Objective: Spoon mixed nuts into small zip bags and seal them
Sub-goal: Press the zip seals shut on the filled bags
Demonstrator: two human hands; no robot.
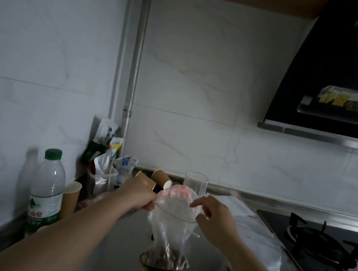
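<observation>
A clear zip bag (169,229) with a red-striped top stands on the steel counter (117,250), mixed nuts (164,259) heaped in its bottom. My left hand (138,194) pinches the bag's left top corner. My right hand (215,218) holds the right side of the open mouth, fingers curled over the rim. The mouth of the bag gapes open between both hands. No spoon is plainly visible.
A green-capped water bottle (46,192) and a paper cup (71,198) stand at the left. Snack packets (106,149), two tipped paper cups (161,178) and a clear glass (195,182) line the back. Loose plastic bags (257,238) lie right, beside a gas hob (321,245).
</observation>
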